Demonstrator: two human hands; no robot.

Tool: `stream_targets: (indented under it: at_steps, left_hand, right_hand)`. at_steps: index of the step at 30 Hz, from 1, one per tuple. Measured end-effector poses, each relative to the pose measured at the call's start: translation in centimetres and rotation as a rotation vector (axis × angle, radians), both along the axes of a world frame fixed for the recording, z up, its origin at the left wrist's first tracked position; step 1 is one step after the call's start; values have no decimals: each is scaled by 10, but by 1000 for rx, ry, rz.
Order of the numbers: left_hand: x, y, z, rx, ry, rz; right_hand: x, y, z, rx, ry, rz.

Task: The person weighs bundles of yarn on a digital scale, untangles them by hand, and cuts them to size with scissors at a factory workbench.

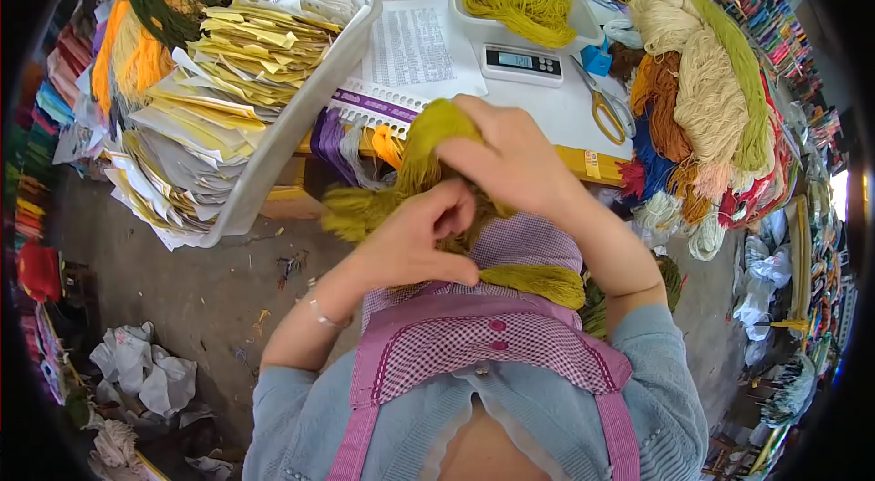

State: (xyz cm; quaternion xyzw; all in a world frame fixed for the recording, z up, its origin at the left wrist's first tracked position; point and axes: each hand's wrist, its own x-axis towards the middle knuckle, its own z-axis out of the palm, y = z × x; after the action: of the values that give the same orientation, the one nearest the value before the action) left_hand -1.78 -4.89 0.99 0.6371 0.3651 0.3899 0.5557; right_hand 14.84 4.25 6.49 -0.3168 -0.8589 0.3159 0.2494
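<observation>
- Right hand (499, 153): fingers bent over the upper end of the olive yarn bundle (436, 139) and closed on it, thumb side towards the left hand.
- Left hand (406, 240): below and to the left of the right hand, nearer the body; half curled, with one digit stretched out to the right and a gap under the bent fingers. Motion blur hides whether those fingers grip any strands.
- The olive yarn bundle lies just beyond the left hand, directly against the right fingers. Its long axis slants from the right fingertips down and leftward, and a loose fringe fans out past the left wrist. The right hand is nearer its upper end, the left hand nearer its lower part.
- Just below the left fingertips, a second olive hank (538, 284) lies crosswise over the apron; whether it joins the bundle cannot be told.
- Beyond the hands, near the table edge: a punched card strip (375, 109), with an orange hank (387, 148) hanging by it.
- Left of the left hand: a bin (264, 158) of papers.
- Ahead of the right hand: a digital scale (521, 65) with a tray of yellow-green yarn (524, 12).
- Right of it: scissors (605, 115), then heaped skeins (706, 85).
</observation>
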Motion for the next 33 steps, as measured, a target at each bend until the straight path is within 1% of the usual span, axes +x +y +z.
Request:
stream_targets:
  at_steps: [1,2,3,4,5,6,8,9,10,11,12,13,14,15,16,17,18,19,20,21,23,25,27,28,29,30,32,33]
  left_hand:
    - [8,5,-12,-74,-58,58]
    - [11,10,-2,-90,-245,167]
    - [13,14,7,-84,-431,266]
    - [13,21,18,-165,-862,239]
    - [8,26,31,-214,-1000,198]
    - [6,29,32,-215,-999,197]
    - [4,34,36,-178,-915,218]
    - [4,36,36,-113,-787,226]
    - [7,36,37,-120,-781,212]
    - [12,36,36,-111,-707,243]
    - [16,34,35,-101,-633,276]
    - [15,33,30,-85,-614,183]
    - [18,32,28,-90,-611,178]
    - [20,32,27,-10,-498,298]
    - [21,32,26,73,-384,420]
    - [16,32,26,29,-467,415]
    - [12,32,27,31,-470,420]
    - [9,32,30,-68,-589,395]
    - [6,31,31,-169,-707,365]
    - [4,29,29,-194,-689,408]
    - [2,31,22,-211,-694,418]
    - [4,31,21,-229,-702,429]
    - [10,30,26,-154,-614,461]
    - [10,31,24,-157,-617,461]
    - [8,32,20,-66,-486,466]
    - [7,32,17,24,-354,470]
    - [5,31,13,19,-369,475]
    - [3,31,12,17,-383,478]
  right_hand:
    - [-1,-13,6,38,-80,-48]
    - [1,-24,3,181,-26,-83]
    - [4,-32,-1,233,59,-84]
    - [5,-37,-4,282,147,-88]
    - [6,-36,-10,369,200,-61]
    - [11,-34,-17,369,201,-62]
    - [22,-24,-27,29,199,56]
    - [24,-18,-30,-150,267,-11]
    - [24,-14,-32,-130,345,-54]
    - [23,-9,-32,-107,422,-98]
    - [23,0,-35,123,360,-37]
    - [22,1,-39,120,362,-49]
    - [18,2,-42,12,411,6]
    - [15,2,-45,-95,459,67]
    - [14,0,-47,-208,512,60]
    - [15,0,-45,-207,510,65]
    - [18,0,-42,-478,590,65]
    - [20,0,-38,-752,664,61]
    - [17,-2,-32,-803,752,88]
    - [17,-1,-34,-804,751,88]
    - [18,0,-36,-798,734,130]
    - [18,0,-34,-806,688,114]
    - [18,0,-34,-815,639,98]
    - [19,1,-35,-756,541,87]
    - [19,2,-37,-698,443,77]
    - [18,4,-40,-700,440,77]
    - [16,7,-45,-423,381,68]
    - [15,7,-45,-424,377,67]
